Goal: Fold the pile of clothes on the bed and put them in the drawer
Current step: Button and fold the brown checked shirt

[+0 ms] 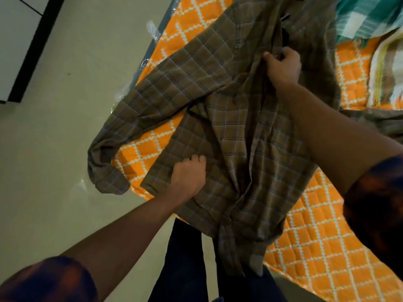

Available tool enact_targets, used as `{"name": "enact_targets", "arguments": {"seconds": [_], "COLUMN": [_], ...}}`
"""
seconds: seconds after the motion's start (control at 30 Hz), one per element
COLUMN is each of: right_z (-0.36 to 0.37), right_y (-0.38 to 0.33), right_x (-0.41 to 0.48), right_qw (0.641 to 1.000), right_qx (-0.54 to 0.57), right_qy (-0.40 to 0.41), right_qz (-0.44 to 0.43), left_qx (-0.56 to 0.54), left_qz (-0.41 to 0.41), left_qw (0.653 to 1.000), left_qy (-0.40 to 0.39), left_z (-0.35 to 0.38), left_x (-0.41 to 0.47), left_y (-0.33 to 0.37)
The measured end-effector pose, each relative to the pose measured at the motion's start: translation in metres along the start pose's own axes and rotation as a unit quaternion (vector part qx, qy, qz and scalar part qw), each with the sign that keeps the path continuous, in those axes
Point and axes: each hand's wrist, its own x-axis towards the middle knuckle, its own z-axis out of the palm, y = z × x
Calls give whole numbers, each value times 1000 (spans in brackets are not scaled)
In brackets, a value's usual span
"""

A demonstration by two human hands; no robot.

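Left hand [188, 177], right hand [283, 66]: grip on shirt [218, 73]

2 arms extended; left hand [188, 175], right hand [282, 66] gripping shirt [207, 68].

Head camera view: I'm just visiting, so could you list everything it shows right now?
checked shirt: one, brown, spread across the bed, one sleeve hanging over the edge
bed cover: one, orange with white lattice, under the shirt
teal cloth: one, teal and white, top right
striped cloth: one, yellow and white, right edge
plastic wrap: clear, along the bed's edge
floor: pale, left
panel: white, black-edged, top left
trousers: dark, bottom centre
left hand: grips the shirt's side
right hand: pinches the shirt's front
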Motion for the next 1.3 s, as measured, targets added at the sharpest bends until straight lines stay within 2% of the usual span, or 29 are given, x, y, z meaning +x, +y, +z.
{"name": "enact_targets", "arguments": {"seconds": [0.1,0.17,0.23,0.33,0.43,0.53,0.57,0.63,0.7,0.77,0.8,0.87,0.93,0.97,1.03,1.13,1.27,1.3], "right_z": [-2,-3,-5,-6,-7,-4,-1,8,22,39,47,62,73,77,79,80,94,100], "right_y": [7,8,6,3,-2,-5,-7,-12,-24,-38,-43,-55,-63,-66,-74,-99,-145,-153], "right_x": [-5,-6,-5,-4,-7,-20,-26,-40,-55,-66,-67,-67,-61,-56,-48,-41,-33,-29], "right_qw": [997,992,985,985,988,992,993,981,947,897,876,836,802,792,789,807,829,843], "right_qx": [11,44,75,93,79,27,-9,-113,-215,-292,-320,-373,-414,-428,-425,-370,-323,-302], "right_qy": [82,120,149,133,113,107,115,134,107,50,13,-88,-163,-167,-146,-126,-56,-43], "right_qz": [1,9,34,59,73,69,39,-79,-213,-327,-361,-392,-398,-402,-420,-442,-453,-443], "left_qx": [-111,-168,-173,-174,-123,-131,-140,-158,-157,-138,-125,-138,-201,-235,-255,-278,-383,-396], "left_qz": [-18,-51,-67,-121,-239,-338,-346,-330,-315,-311,-293,-224,-178,-160,-136,-154,-273,-284], "left_qw": [993,981,972,958,947,922,917,917,924,934,943,956,949,942,935,906,812,798], "left_qy": [28,82,147,195,178,138,140,159,149,107,97,128,162,176,207,279,345,353], "left_z": [-3,-6,-9,-13,-11,-11,-13,-19,-21,-16,-10,3,14,17,15,0,-29,-36], "left_x": [0,-8,-21,-42,-57,-53,-50,-42,-37,-38,-39,-45,-52,-57,-66,-76,-73,-68], "left_y": [-14,-27,-45,-90,-135,-160,-162,-155,-140,-128,-125,-122,-125,-128,-134,-146,-168,-175]}}
